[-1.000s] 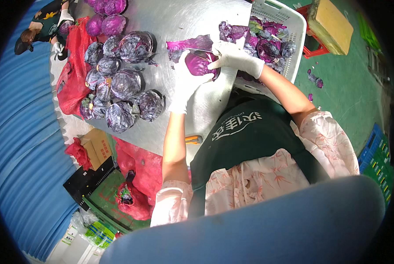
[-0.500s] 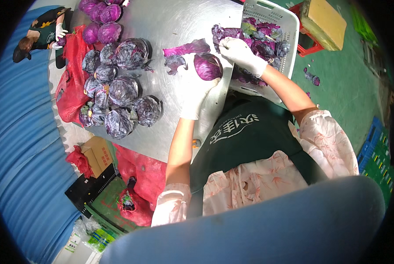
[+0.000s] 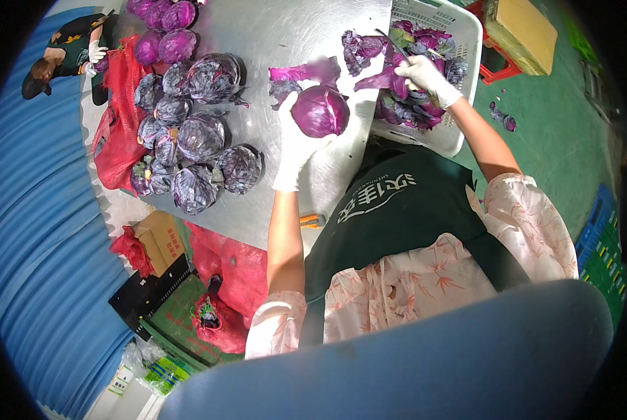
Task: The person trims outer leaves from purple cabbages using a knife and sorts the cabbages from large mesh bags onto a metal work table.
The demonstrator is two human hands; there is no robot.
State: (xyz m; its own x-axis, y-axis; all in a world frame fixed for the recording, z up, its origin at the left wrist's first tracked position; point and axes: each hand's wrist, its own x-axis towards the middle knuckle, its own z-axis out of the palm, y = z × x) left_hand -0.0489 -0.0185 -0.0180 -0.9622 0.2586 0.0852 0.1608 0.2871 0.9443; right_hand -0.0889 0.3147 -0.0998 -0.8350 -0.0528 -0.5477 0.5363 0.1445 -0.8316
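My left hand (image 3: 296, 143), in a white glove, cups a peeled, glossy red cabbage (image 3: 320, 112) from its left and underside, over the metal table. My gloved right hand (image 3: 429, 78) is closed above the crate's near edge. A thin, knife-like blade (image 3: 395, 47) sticks out of it to the upper left, and a purple cabbage leaf (image 3: 378, 80) trails from its fingers. Loose outer leaves (image 3: 303, 72) lie just beyond the cabbage, with another torn leaf (image 3: 361, 50) by the table's right edge. Leaves and trimmings (image 3: 415, 105) fill the white crate (image 3: 471, 84).
Several untrimmed cabbages (image 3: 201, 136) cluster on the table's left, peeled ones (image 3: 177, 43) behind them. A red mesh bag (image 3: 117, 115) hangs at the left edge. An orange-handled tool (image 3: 313, 221) lies at the near edge. Another person (image 3: 68, 52) works at far left.
My right hand has moved right, from the table's edge to above the crate, with the leaf. My left hand has turned the cabbage and brought it slightly left, showing more of its smooth side.
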